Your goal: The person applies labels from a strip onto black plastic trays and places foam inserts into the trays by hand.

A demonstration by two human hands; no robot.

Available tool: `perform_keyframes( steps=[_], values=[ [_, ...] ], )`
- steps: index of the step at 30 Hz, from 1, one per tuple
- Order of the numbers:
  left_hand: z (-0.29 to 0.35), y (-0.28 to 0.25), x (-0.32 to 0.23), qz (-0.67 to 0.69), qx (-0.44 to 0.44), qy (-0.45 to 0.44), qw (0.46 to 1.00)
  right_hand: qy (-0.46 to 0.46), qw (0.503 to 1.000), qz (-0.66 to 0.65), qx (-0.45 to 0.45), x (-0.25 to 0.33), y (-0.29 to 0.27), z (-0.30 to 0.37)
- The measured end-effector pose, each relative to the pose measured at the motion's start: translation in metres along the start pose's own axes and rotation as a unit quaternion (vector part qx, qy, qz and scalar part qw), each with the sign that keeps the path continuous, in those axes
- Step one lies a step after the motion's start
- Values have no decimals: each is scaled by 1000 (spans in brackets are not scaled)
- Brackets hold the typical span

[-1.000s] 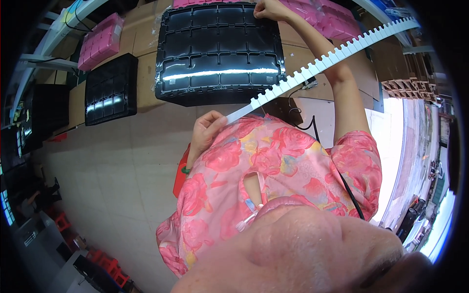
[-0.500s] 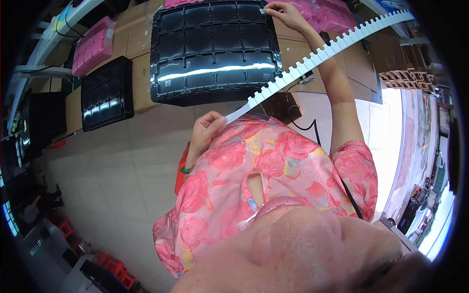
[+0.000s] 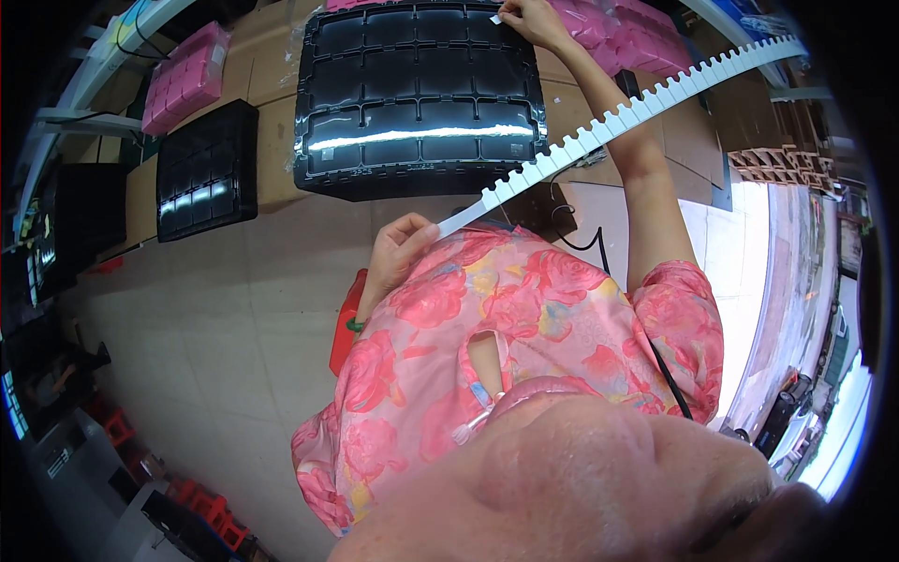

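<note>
My left hand point(image 3: 401, 251) is closed, pinching the plain lower end of a long white notched strip point(image 3: 599, 134), which looks like a strip of stickers. The strip rises to the right, crosses in front of my right forearm and curves off toward the upper right. My right hand point(image 3: 536, 22) reaches to the far right corner of a black plastic compartment tray point(image 3: 412, 96), with thumb and fingers pinched on a small white sticker point(image 3: 496, 19). The sticker is over the tray's far edge; whether it touches the tray I cannot tell. Two small pale squares sit near the tray's front corners.
Brown cardboard point(image 3: 272, 155) covers the table under the tray. A smaller black tray point(image 3: 208, 170) stands at the left, near a pink tray stack point(image 3: 185, 77). More pink packs point(image 3: 637, 37) lie at the far right. A black cable point(image 3: 601, 245) hangs by the table's front edge.
My right hand with the small white sticker has shifted slightly left along the tray's far edge. The strip's far end has dipped a little. My left hand keeps its pinch.
</note>
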State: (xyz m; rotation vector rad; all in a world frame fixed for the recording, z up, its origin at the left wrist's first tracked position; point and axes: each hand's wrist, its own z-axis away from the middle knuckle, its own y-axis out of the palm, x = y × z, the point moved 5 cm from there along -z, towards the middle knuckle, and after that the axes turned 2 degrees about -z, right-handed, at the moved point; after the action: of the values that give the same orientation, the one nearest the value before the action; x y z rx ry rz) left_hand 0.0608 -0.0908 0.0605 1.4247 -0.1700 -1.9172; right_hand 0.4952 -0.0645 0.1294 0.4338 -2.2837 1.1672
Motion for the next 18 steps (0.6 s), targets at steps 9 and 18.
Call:
perform_keyframes(
  steps=[9, 18],
  values=[
    [-2, -1, 1, 19, -18, 8, 1000, 270, 939, 211, 20, 6, 8, -14],
    [-5, 0, 0, 14, -15, 17, 1000, 231, 970, 50, 57, -26, 14, -16]
  ],
)
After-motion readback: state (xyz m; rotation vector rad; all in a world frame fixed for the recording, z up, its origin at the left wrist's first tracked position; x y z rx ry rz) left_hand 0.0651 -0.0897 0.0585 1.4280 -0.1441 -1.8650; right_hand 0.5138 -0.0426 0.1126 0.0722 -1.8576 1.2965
